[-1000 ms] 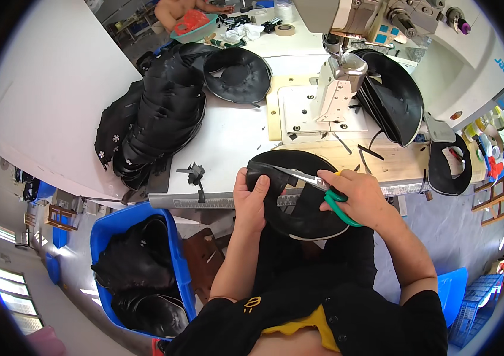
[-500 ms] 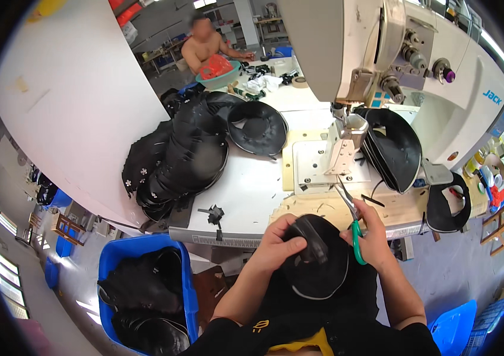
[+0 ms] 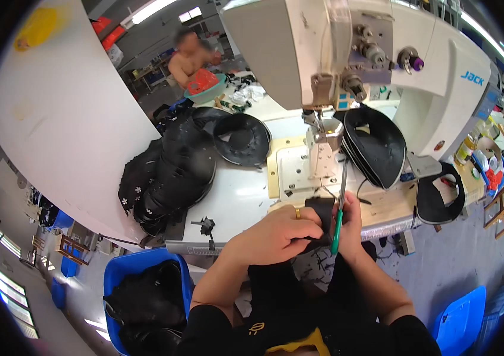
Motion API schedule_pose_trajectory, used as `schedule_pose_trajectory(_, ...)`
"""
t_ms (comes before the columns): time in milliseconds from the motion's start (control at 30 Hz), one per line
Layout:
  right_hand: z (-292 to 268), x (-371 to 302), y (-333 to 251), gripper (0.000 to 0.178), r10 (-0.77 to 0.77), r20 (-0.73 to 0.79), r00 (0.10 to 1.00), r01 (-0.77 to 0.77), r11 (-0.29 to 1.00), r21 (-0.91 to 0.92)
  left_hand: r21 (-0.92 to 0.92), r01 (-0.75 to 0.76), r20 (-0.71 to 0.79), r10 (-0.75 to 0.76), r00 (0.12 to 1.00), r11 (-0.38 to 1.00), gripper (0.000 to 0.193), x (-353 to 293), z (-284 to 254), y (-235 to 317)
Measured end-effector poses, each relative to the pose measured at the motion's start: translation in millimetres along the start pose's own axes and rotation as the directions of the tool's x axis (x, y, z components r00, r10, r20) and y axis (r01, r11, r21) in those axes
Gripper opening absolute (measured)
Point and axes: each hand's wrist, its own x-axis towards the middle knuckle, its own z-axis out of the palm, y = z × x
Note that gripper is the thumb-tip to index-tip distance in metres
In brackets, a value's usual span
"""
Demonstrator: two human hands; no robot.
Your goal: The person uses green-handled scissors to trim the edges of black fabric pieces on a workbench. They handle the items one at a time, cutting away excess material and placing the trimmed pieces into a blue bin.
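My left hand [image 3: 276,234], a ring on one finger, is closed round a black piece of pliable material [image 3: 322,209] at the table's front edge. Most of that piece is hidden behind my fingers; a dark flat part of it stands up between my two hands. My right hand [image 3: 352,228] holds green-handled scissors [image 3: 337,230] close against the piece. The scissor blades point away from me toward the sewing machine, and they look nearly closed. Whether the blades touch the material cannot be made out.
Ahead stands a white industrial sewing machine [image 3: 442,53]. Stacked curved black pieces [image 3: 376,145] lean at its right, and a big black pile [image 3: 175,169] lies left. A blue bin [image 3: 189,285] with more pieces stands lower left. Another person [image 3: 189,62] sits beyond the table.
Both hands have moved forward and closer together. The black piece has been turned, so its broad rounded face no longer shows. My view has shifted a little, and the scissors now stand more upright.
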Motion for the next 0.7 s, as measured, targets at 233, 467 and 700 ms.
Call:
schedule_pose_trajectory(233,-11.3,21.3,22.5,0.075,-0.114,-0.200,0.973,0.113,0.993,-0.014,0.562,-0.064,-0.344,0.303,0.889,0.825,0.021,-13.7,30.3,-13.4)
schedule_pose_trajectory(467,-16.0,2.8,-21.3,0.073,-0.197,-0.083,0.977,0.177,0.962,-0.206,0.533,0.035,-0.767,0.465,0.442,0.845,0.022,-25.9,36.8,-55.9)
schedule_pose_trajectory(700,-10.9,-4.2,-29.6,0.056,-0.161,0.050,0.986,0.166,0.978,-0.128,-0.235,0.212,-0.814,-0.311,0.490,0.949,0.057,-7.9,65.6,-100.2)
